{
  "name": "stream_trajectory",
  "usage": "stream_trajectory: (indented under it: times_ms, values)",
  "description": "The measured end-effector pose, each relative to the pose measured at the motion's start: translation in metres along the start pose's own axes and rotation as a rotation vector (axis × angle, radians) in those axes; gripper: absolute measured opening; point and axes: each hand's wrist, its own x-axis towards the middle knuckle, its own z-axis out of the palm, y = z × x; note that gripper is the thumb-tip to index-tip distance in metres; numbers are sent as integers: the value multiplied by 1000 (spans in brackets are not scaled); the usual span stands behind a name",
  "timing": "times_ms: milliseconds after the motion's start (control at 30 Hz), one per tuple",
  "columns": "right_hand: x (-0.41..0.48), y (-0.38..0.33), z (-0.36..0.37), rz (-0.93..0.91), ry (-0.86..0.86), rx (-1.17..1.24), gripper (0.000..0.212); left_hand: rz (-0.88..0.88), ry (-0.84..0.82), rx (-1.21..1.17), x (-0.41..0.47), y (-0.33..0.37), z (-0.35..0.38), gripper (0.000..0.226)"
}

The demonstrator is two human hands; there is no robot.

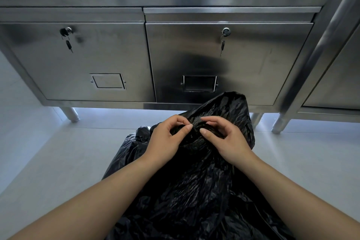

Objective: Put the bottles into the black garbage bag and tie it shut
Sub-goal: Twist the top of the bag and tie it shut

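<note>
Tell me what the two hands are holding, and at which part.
Both the left hand and the right hand pinch the black garbage bag at its gathered neck near the top.

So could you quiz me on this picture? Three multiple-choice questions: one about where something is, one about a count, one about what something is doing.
1. Where is the black bag?
A) on the floor in front of the metal cabinet
B) on top of the cabinet
C) inside a drawer

2. How many keys hang on the cabinet?
A) none
B) two
C) four

3. What are the left hand and right hand doing?
A) lying flat on the floor
B) holding a bottle
C) pinching the bag's gathered top

Answers:
1 A: the bag rests on the pale floor below the cabinet doors.
2 B: one key hangs on each door.
3 C: both hands pinch the bunched plastic between them.
</note>
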Motion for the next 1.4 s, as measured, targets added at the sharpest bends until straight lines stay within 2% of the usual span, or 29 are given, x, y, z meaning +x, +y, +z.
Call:
stream_trajectory:
  times_ms: [167,267,400,600,667,767,867,1000,1167,1267,1400]
  values:
    - [-1,-9,10,-136,37,-142,25,-42,-12,-118,1,4,3,4]
    - [0,-7,14,-120,121,-115,21,-58,-40,-143,0,5,5,5]
    - [4,-6,11,-82,154,-97,20,-99,-77,-184,3,7,-2,21]
    - [5,-2,9,-60,127,-96,15,-202,-402,-42,9,2,-13,23]
    - [4,0,8,-61,108,-105,18,-221,-447,-51,8,0,-13,22]
    - [4,3,8,-61,72,-111,19,-225,-386,-17,9,-4,-11,21]
    - [5,8,9,-51,65,-104,15,-210,-239,59,12,-7,-9,18]
    - [5,5,7,-23,118,-37,18,-231,-78,17,16,0,-9,19]
    - [9,-4,-5,117,184,82,14,-238,-149,-212,19,11,-11,21]
    - [20,-15,-13,92,216,108,13,-254,-201,-387,22,12,-9,28]
    - [2,-8,-15,34,205,77,13,-252,-176,-283,24,10,-6,20]
